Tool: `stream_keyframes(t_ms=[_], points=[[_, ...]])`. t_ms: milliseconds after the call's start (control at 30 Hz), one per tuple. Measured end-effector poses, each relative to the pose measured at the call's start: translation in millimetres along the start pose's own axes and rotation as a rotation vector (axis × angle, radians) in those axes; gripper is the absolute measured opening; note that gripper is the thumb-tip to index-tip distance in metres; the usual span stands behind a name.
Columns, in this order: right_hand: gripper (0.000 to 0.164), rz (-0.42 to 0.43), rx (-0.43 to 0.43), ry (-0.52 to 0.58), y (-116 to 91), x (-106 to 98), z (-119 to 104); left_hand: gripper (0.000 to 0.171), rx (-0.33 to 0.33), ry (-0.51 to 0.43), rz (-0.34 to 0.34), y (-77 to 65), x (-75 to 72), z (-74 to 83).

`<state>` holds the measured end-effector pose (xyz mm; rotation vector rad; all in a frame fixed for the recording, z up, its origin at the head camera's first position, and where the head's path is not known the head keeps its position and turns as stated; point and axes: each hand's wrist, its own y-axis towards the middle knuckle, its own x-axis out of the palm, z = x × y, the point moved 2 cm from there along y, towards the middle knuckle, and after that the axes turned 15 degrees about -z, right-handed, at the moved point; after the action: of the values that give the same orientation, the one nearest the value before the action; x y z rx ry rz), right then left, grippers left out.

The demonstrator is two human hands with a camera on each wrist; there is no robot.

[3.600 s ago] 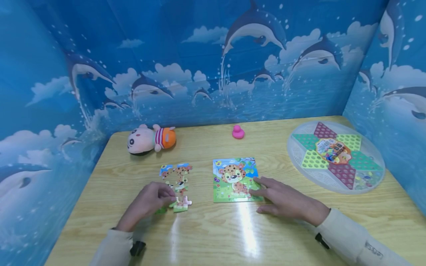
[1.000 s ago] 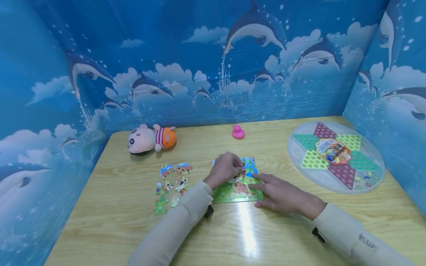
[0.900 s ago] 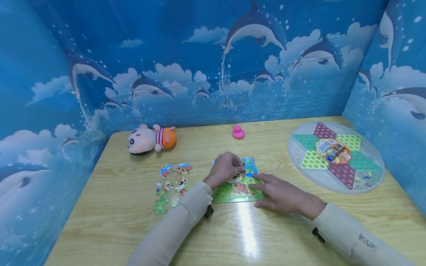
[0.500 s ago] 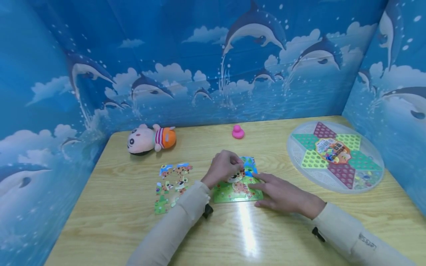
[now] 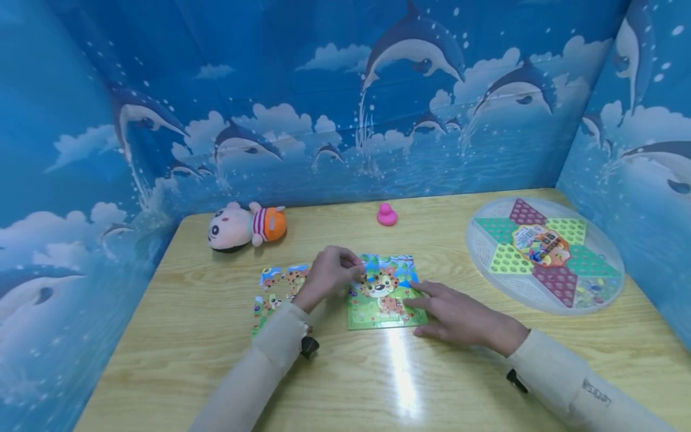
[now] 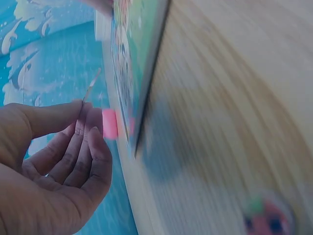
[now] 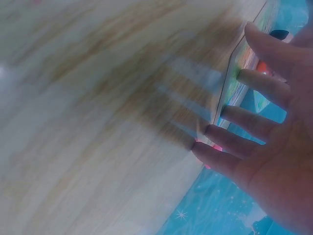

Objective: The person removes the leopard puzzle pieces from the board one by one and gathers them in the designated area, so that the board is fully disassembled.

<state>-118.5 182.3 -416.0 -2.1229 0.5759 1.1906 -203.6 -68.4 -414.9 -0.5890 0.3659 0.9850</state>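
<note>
My left hand (image 5: 330,273) is over the upper left corner of the leopard puzzle board (image 5: 367,315). Between thumb and fingertips it pinches a thin puzzle piece (image 6: 90,88), seen nearly edge-on in the left wrist view and clear of the board there. My right hand (image 5: 459,315) lies at the board's right edge with fingers spread and its fingertips touching it. To the left lies a second group of leopard puzzle pieces (image 5: 283,279), partly covered by my left hand and forearm.
A plush toy (image 5: 248,226) in orange and stripes lies at the back left. A pink rubber duck (image 5: 386,215) stands behind the board. On the right is a round Chinese checkers board (image 5: 545,255). Dolphin-printed sheeting (image 5: 302,150) walls the table's back and sides.
My left hand went from the loose pieces to the board's upper middle, then drew left to its upper left corner, uncovering the leopard's face. The right hand stayed almost still.
</note>
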Motion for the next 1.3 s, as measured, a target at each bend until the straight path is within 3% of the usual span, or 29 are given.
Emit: stream_keyframes(t_ms=[600, 1000, 1300], points=[[0.056, 0.010, 0.002, 0.004, -1, 1, 1, 0.008, -0.081, 0.049, 0.089, -32.8, -39.2, -41.5], [0.057, 0.010, 0.005, 0.002, 2, 4, 2, 0.008, -0.212, 0.058, 0.106, -33.5, -44.5, -50.9], [0.057, -0.005, 0.015, 0.020, 2, 5, 2, 0.014, -0.152, 0.168, 0.167, -33.6, -46.6, -52.8]])
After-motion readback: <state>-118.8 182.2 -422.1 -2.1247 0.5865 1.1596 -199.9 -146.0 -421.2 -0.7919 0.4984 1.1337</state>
